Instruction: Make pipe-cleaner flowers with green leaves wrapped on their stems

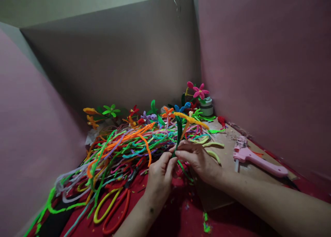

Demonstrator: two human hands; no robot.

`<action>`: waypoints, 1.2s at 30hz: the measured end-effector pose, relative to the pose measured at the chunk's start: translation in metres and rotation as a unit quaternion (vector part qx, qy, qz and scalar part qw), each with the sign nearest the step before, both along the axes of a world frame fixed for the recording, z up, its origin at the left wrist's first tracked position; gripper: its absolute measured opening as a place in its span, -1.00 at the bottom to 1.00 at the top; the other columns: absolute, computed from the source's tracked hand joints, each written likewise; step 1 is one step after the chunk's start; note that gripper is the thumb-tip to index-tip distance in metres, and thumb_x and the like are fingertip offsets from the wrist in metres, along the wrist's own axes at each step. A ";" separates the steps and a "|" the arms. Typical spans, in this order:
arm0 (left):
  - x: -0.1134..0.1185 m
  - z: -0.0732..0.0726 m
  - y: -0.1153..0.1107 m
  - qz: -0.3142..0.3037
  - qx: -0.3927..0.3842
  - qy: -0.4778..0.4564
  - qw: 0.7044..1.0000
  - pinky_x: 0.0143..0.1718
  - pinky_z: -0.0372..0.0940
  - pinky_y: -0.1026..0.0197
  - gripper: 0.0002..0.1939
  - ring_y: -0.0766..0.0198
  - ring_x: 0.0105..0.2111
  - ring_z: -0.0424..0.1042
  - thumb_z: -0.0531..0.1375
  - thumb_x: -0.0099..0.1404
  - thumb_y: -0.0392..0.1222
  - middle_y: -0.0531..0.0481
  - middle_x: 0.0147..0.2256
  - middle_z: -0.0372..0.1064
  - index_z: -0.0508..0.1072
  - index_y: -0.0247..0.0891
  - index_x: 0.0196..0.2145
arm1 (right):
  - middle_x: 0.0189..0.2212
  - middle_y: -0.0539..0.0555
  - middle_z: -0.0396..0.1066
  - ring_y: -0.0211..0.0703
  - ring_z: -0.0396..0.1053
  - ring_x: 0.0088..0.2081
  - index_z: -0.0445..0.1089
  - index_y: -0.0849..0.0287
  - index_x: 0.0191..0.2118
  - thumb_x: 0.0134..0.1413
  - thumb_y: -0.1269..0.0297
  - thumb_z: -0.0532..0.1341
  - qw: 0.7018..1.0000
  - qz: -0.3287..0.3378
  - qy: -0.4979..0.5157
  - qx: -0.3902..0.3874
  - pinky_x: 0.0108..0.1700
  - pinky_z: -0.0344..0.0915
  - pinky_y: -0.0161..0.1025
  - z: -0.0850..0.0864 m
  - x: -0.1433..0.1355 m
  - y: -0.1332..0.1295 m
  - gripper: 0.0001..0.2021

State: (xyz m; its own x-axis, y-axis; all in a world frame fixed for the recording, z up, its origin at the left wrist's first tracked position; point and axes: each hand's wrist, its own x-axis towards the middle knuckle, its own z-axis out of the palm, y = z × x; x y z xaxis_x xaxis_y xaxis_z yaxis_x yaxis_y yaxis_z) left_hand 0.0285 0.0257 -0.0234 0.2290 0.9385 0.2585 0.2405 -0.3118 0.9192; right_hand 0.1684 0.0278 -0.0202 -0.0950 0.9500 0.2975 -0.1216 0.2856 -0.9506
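Observation:
My left hand [161, 169] and my right hand [196, 159] meet near the middle of the view, fingertips close together. Both pinch the lower end of a dark green fuzzy leaf [179, 128] that stands upright. Just behind it, a yellow-orange fuzzy piece [191, 119] spreads out above my right hand, its orange stem running down toward the fingers. A bright green fuzzy strand [184, 171] trails below my fingertips. A big tangle of colourful pipe cleaners [134, 142] lies behind and to the left of my hands.
Scissors with red and yellow handles [126, 192] lie left of my left hand. A pink glue gun [258, 161] rests on brown cardboard [224, 140] at right. Fuzzy flowers, including a pink one [200, 91], line the back by the wall. Red cloth [176, 209] covers the surface.

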 end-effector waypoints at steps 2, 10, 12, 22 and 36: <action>0.000 -0.001 -0.002 0.021 0.036 0.020 0.999 -0.57 0.10 0.35 -0.85 0.42 -0.64 0.20 0.14 0.19 -0.15 0.12 -0.64 0.22 0.46 -0.25 -0.42 | -0.39 0.01 0.40 -0.13 0.30 -0.21 0.50 0.15 -0.42 -0.04 0.35 0.15 1.000 0.009 -0.010 0.013 -0.07 0.14 -0.19 0.000 0.000 0.000 -0.84; -0.006 0.002 0.003 -0.223 -0.265 -0.282 0.895 -0.80 0.02 0.44 -0.82 0.53 -0.85 -0.01 0.14 0.21 -0.16 0.18 -0.77 0.14 0.41 -0.31 -0.48 | -0.47 -0.01 0.37 -0.21 0.31 -0.33 0.50 0.15 -0.25 -0.01 0.32 0.19 0.993 0.100 0.068 0.005 -0.19 0.20 -0.24 -0.003 -0.001 -0.002 -0.81; -0.007 -0.001 0.004 -0.294 -0.293 -0.334 0.847 -0.85 0.02 0.41 -0.81 0.53 -0.88 -0.11 0.15 0.19 -0.15 0.21 -0.80 0.06 0.42 -0.32 -0.48 | -0.49 -0.02 0.35 -0.23 0.30 -0.36 0.51 0.15 -0.29 0.00 0.34 0.18 0.988 0.126 0.082 0.027 -0.19 0.19 -0.26 -0.003 -0.003 -0.003 -0.83; 0.003 0.001 -0.004 0.005 -0.009 -0.038 0.999 -0.52 0.17 0.40 -0.87 0.44 -0.59 0.26 0.17 0.18 -0.22 0.11 -0.59 0.26 0.46 -0.27 -0.31 | -0.45 0.00 0.42 -0.16 0.33 -0.30 0.50 0.15 -0.35 -0.01 0.37 0.14 0.998 0.033 0.046 0.002 -0.22 0.21 -0.26 -0.006 -0.002 0.001 -0.82; -0.004 0.006 -0.003 -0.293 -0.338 -0.386 0.807 -0.86 0.08 0.46 -0.86 0.61 -0.86 -0.28 0.06 0.26 -0.27 0.26 -0.73 0.02 0.35 -0.33 -0.42 | -0.54 -0.03 0.37 -0.24 0.31 -0.42 0.48 0.14 -0.20 0.00 0.33 0.18 0.983 0.152 0.099 -0.007 -0.24 0.22 -0.25 -0.003 0.003 0.002 -0.78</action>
